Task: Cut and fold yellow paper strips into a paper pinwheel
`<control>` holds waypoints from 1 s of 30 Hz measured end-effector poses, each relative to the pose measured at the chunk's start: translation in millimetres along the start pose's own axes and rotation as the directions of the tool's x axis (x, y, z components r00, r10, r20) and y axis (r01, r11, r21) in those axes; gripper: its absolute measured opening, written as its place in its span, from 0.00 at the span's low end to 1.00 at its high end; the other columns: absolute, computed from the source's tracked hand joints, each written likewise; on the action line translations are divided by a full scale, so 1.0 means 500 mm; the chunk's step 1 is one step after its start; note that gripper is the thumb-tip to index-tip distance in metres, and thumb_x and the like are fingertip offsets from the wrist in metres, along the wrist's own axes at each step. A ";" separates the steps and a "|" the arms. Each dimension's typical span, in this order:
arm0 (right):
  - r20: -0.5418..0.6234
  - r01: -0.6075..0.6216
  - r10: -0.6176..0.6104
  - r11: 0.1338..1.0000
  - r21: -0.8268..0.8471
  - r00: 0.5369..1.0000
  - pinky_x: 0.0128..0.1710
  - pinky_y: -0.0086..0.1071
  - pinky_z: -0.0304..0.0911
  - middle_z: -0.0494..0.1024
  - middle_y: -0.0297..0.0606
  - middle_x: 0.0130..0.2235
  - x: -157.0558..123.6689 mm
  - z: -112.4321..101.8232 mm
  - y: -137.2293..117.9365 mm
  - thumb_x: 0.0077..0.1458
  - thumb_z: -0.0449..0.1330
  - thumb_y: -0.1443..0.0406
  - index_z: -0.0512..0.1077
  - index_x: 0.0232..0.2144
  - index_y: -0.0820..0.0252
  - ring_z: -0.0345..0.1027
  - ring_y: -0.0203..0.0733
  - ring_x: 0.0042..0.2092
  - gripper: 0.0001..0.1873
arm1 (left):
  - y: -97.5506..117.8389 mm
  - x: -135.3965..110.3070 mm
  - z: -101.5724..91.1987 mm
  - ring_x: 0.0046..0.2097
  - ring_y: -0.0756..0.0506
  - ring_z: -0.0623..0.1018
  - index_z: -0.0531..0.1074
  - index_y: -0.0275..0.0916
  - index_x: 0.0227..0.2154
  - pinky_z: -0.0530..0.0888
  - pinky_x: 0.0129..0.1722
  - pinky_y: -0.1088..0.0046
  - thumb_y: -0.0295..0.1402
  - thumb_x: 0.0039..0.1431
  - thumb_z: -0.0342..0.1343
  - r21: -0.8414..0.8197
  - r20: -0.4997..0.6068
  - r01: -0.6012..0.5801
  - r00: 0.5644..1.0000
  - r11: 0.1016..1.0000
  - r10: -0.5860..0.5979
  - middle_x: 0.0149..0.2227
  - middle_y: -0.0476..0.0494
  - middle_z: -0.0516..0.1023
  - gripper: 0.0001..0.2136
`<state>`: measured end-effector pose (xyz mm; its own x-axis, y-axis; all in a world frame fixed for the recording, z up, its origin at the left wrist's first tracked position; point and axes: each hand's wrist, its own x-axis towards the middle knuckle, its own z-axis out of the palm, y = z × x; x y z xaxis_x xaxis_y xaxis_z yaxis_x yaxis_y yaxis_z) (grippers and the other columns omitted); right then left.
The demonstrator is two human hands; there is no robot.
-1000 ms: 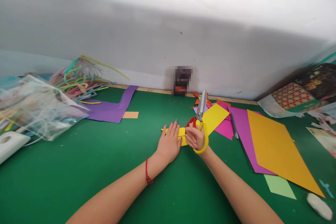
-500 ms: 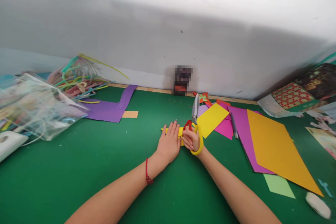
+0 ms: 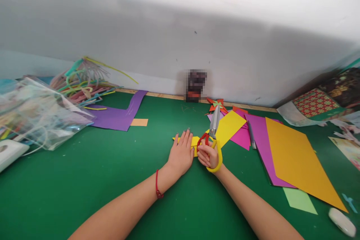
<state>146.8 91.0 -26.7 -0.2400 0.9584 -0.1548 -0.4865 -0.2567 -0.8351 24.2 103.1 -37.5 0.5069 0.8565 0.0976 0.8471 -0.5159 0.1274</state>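
Note:
My left hand lies flat, fingers stretched, pressing a folded piece of yellow paper against the green table. The paper's pointed left tip shows beyond my fingers; much of it is hidden under the hand. Just right of it, my right hand is wrapped round a pair of scissors with one red and one yellow handle. The blades are together and point up and away from me. Behind the scissors lies a flat yellow sheet.
On the left are a clear plastic bag, pipe cleaners and purple paper. To the right lie an orange-yellow sheet, a magenta sheet, a pen and a white oval object. A wall stands behind.
My right hand has shifted slightly right and toward me with the scissors, uncovering more of the folded yellow paper. My left hand has stayed in place.

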 end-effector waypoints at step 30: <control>-0.104 0.019 -0.026 0.998 -0.068 0.994 0.04 0.19 0.37 0.49 0.18 0.06 -0.002 0.013 -0.009 0.40 0.63 0.61 0.53 0.14 0.57 0.37 0.23 0.07 0.20 | -0.003 -0.007 0.006 0.63 0.38 0.54 0.56 0.37 0.59 0.49 0.59 0.48 0.38 0.63 0.35 0.032 -0.082 0.017 0.997 0.999 -0.014 0.63 0.37 0.53 0.23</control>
<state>143.9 90.5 -19.4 -0.1383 0.9726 -0.1868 -0.4332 -0.2291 -0.8717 21.6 101.1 -41.0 0.4803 0.8591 0.1767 0.8600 -0.5008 0.0976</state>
